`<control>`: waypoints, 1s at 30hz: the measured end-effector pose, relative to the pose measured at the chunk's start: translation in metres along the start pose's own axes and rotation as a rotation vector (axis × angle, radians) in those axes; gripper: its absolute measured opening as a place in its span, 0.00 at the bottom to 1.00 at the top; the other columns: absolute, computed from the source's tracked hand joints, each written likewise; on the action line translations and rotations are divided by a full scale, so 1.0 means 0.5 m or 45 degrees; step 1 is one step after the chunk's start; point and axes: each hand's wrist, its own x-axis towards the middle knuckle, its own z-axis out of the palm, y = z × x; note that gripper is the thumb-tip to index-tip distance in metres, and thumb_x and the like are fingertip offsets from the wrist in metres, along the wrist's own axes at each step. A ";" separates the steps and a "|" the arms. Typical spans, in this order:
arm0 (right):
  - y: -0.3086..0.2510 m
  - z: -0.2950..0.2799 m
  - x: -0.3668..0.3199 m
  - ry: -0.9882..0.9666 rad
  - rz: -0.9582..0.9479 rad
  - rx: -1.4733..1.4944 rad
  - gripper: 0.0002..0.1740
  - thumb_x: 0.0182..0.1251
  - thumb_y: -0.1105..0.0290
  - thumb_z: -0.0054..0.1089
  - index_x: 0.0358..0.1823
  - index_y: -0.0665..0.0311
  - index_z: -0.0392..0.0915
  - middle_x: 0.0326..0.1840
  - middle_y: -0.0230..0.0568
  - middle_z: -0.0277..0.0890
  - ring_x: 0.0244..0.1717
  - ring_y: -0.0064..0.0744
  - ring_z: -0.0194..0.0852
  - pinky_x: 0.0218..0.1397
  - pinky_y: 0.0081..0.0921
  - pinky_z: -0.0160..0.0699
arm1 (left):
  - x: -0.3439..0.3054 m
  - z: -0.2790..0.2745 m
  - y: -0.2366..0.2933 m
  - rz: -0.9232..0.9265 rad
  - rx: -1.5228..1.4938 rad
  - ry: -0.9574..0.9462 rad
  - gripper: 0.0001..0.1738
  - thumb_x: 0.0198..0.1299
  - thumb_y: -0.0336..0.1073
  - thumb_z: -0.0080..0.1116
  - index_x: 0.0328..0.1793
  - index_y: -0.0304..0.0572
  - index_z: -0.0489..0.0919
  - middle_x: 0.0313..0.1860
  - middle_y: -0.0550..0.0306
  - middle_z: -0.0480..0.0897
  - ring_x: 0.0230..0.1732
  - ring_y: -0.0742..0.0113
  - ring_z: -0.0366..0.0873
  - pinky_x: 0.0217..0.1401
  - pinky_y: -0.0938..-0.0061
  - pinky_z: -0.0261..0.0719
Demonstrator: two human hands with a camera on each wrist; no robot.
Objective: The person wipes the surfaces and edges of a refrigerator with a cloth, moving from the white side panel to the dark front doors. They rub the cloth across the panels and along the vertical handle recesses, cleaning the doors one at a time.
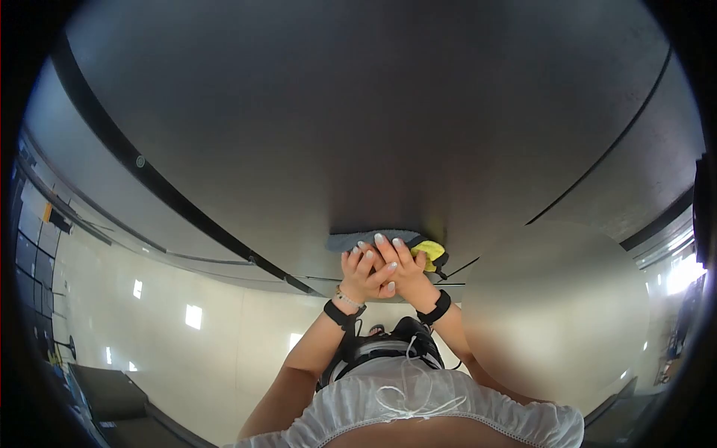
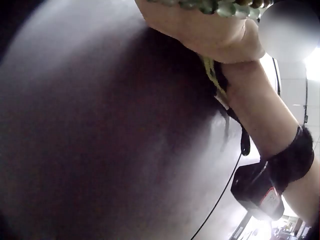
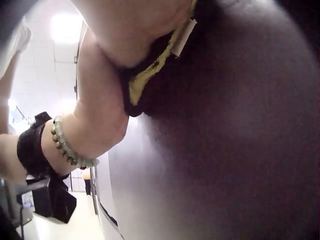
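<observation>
A grey and yellow cloth [image 1: 428,250] lies against a broad, dark, glossy car panel [image 1: 358,134] in front of the person. The right hand [image 1: 404,270] rests on the cloth, its fingers extended forward over the grey side. Overlapping it from the left is the left hand [image 1: 364,275], with fingers spread and reaching across. Yellow trim and a pale tag on the cloth [image 3: 146,80] show under a hand in the right wrist view. In the left wrist view, part of the cloth [image 2: 214,77] shows behind the wrist; the fingertips are out of sight there.
A black strip [image 1: 179,205] borders the panel on the left, and a thin seam [image 1: 605,153] crosses it on the right. Pale, shiny floor [image 1: 216,336] lies below. Dark furniture [image 1: 108,392] stands at lower left. Both wrists wear black camera straps.
</observation>
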 end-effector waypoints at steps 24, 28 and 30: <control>0.199 -0.100 -0.032 0.009 0.590 -0.143 0.18 0.55 0.59 0.41 0.47 0.53 0.68 0.56 0.43 0.58 0.57 0.44 0.53 0.55 0.46 0.51 | 0.221 0.080 0.170 0.295 -0.268 -0.245 0.22 0.50 0.51 0.40 0.52 0.63 0.70 0.56 0.66 0.65 0.56 0.72 0.60 0.57 0.70 0.48; 0.137 -0.054 -0.139 -0.020 0.601 -0.019 0.19 0.55 0.59 0.41 0.47 0.56 0.67 0.56 0.46 0.55 0.58 0.49 0.51 0.53 0.52 0.51 | 0.136 0.076 0.138 0.425 -0.270 -0.442 0.24 0.48 0.50 0.43 0.54 0.62 0.68 0.56 0.66 0.66 0.55 0.74 0.60 0.51 0.76 0.53; 0.102 -0.032 -0.188 -0.059 0.570 -0.004 0.21 0.55 0.59 0.42 0.50 0.59 0.63 0.56 0.52 0.52 0.57 0.54 0.49 0.53 0.55 0.49 | 0.102 0.067 0.124 0.417 -0.241 -0.491 0.25 0.47 0.50 0.43 0.55 0.62 0.67 0.56 0.65 0.66 0.56 0.75 0.60 0.52 0.77 0.53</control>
